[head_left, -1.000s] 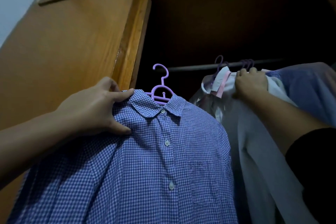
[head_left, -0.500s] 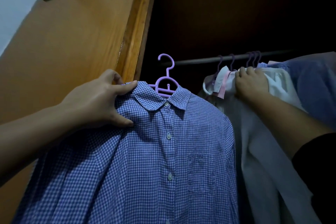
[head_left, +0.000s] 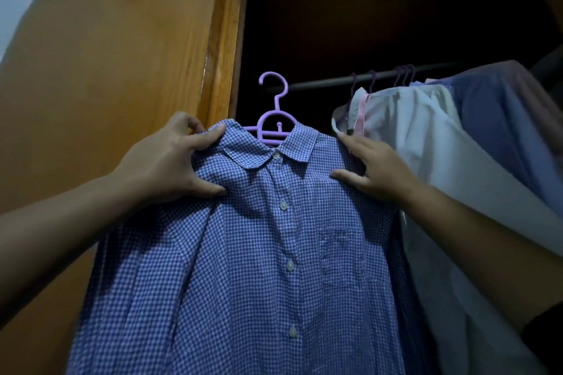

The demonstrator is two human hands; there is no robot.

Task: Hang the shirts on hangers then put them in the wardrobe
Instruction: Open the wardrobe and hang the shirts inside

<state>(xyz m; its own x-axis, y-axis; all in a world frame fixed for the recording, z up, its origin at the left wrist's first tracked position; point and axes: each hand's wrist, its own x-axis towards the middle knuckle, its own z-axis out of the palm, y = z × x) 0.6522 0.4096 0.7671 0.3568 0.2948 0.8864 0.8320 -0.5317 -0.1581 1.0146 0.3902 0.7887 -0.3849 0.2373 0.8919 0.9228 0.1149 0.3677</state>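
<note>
A blue-and-white checked shirt (head_left: 249, 253) hangs on a purple hanger (head_left: 274, 113) that I hold up in front of the open wardrobe. The hanger's hook is just below and left of the dark rail (head_left: 329, 82), not on it. My left hand (head_left: 170, 161) grips the shirt's left shoulder, thumb in front and fingers behind. My right hand (head_left: 371, 167) holds the right shoulder, thumb on the front and fingers over the edge. On the rail to the right hang a white shirt (head_left: 420, 137) and a blue shirt (head_left: 499, 119) on purple hangers.
The wooden wardrobe door (head_left: 115, 70) stands open at the left, its edge close behind my left hand. The wardrobe's inside is dark. The rail shows a bare stretch between the door frame and the hung shirts.
My right hand left the white shirt on the rail and came to the checked shirt's right shoulder. The checked shirt and its hanger have risen slightly toward the rail.
</note>
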